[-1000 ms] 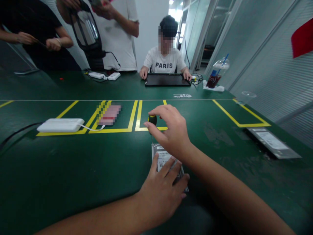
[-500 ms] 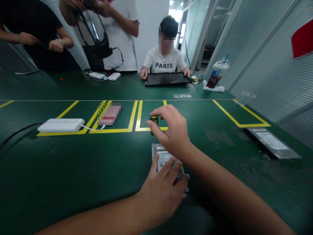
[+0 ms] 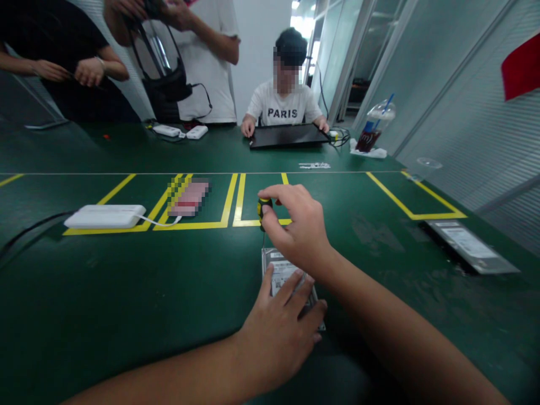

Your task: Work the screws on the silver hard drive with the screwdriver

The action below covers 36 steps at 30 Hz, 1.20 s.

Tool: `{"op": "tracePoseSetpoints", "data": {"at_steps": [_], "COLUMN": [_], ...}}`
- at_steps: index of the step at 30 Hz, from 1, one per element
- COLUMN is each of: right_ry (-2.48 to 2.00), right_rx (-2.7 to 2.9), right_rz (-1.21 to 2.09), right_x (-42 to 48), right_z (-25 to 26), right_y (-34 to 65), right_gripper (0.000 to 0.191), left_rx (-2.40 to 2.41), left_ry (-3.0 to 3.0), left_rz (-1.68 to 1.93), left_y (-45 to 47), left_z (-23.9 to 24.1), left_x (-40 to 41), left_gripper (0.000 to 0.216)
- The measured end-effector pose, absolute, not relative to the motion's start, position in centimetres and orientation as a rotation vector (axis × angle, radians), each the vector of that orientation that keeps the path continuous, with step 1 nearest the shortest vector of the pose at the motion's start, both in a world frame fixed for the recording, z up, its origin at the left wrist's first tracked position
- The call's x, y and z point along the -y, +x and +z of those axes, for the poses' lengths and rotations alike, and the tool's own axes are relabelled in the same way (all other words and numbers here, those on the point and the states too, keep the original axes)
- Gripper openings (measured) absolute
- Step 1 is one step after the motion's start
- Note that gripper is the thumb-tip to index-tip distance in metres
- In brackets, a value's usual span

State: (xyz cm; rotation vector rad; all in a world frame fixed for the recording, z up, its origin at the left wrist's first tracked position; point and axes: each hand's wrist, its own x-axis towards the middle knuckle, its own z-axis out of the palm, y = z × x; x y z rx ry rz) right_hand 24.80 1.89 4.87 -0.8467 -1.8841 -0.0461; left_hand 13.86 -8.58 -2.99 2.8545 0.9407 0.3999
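Note:
A hard drive [image 3: 282, 274] with a white label lies on the green table before me, partly hidden under my fingers. My left hand [image 3: 282, 320] holds it down, its fingers spread over the label and the right edge. Above the drive's far left corner stands a screwdriver [image 3: 264, 208] with a black and yellow handle, its thin shaft pointing down at that corner. The thumb and fingertips of my right hand [image 3: 297, 219] are closed around the handle. Whether the tip sits in a screw is too small to tell.
Another drive [image 3: 472, 244] lies at the right. On the left, a white power bank [image 3: 105, 216] is cabled to a blurred pink phone [image 3: 190, 198]. Across the table a seated person [image 3: 282, 101] holds a black panel [image 3: 289, 136]. A drink cup [image 3: 371, 132] stands at the far right.
My right thumb and fingertips have shifted slightly on the screwdriver handle, which shows turned, with a different part of its yellow marking visible. My left hand and the drive stay in place.

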Motion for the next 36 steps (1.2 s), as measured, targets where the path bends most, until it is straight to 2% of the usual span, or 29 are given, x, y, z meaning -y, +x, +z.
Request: {"op": "tracePoseSetpoints", "data": {"at_steps": [8,22,36], "right_ry": [-0.807,-0.826,-0.780], "right_rx": [1.892,1.878,1.885], "right_rz": [-0.021,-0.024,-0.004], "right_x": [-1.98,-2.02,-2.01], "right_z": [4.79,5.07,5.03], "right_y": [24.82,24.88,24.89], "right_gripper": [0.019,0.008,0.017], "left_rx": [-0.940,-0.947,-0.930], "left_ry": [2.849,2.869,2.855], "left_rz": [0.392,0.404,0.353], "left_y": [13.88,13.87,13.78], "left_z": [-3.22,-3.22,-2.50], "left_x": [8.54,8.61,8.61], "left_gripper": [0.044,0.044,0.044]}}
